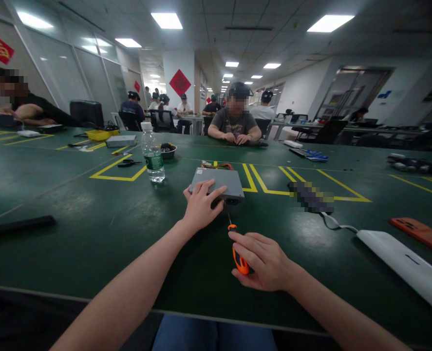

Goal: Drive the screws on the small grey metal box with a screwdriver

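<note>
A grey metal power supply unit (219,180) lies flat on the green table, its socket side facing me and a bundle of coloured wires behind it. My left hand (202,204) grips its near left part, with fingers spread over the top and the thumb at the front edge. In my right hand (263,258) is an orange and black screwdriver (240,263), held by the handle between thumb and fingers. Its thin shaft points away from me, toward the front face of the unit. Whether the tip touches it, I cannot tell.
A water bottle (153,156) stands to the left, before a metal bowl (168,151). Pliers (128,163) lie within yellow tape. On the right are a white power bank-like box (405,263), an orange phone (420,234) and a blurred dark object (310,197). A person (234,117) sits opposite.
</note>
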`<state>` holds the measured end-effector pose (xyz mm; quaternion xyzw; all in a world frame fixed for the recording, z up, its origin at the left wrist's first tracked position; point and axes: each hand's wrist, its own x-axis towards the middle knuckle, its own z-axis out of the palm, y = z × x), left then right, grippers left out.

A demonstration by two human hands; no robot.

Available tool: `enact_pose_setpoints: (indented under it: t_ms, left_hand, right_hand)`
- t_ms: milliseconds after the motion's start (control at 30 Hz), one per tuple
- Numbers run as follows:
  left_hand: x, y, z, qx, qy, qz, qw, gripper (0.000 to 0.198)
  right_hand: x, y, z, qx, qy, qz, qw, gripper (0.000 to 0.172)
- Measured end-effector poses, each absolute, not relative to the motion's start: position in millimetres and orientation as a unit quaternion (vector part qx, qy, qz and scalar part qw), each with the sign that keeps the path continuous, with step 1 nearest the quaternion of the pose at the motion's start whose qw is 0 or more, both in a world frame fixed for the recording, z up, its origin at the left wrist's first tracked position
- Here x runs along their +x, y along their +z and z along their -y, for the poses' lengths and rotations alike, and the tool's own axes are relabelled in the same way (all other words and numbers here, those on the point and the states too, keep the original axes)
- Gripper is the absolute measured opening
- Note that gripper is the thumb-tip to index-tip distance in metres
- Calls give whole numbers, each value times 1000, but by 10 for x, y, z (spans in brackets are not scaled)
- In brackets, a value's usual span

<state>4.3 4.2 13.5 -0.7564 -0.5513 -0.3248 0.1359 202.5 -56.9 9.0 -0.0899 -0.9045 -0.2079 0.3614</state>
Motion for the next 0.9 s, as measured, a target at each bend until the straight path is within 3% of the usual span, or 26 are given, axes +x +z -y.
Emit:
enact_pose_setpoints:
  t_ms: [333, 733, 900]
  left_hand:
    - [42, 142, -37, -756, -327, 552, 129, 38]
    - [98, 158, -7, -754, -340, 540, 157, 34]
    - [87, 158, -17, -781, -335, 503, 155, 35]
  right_hand:
    - [2029, 99, 572, -94, -199, 904, 366, 28]
    - [1987, 127, 618, -90, -147, 941, 291, 32]
    - [1967, 57, 616, -69, -166, 936, 302, 24]
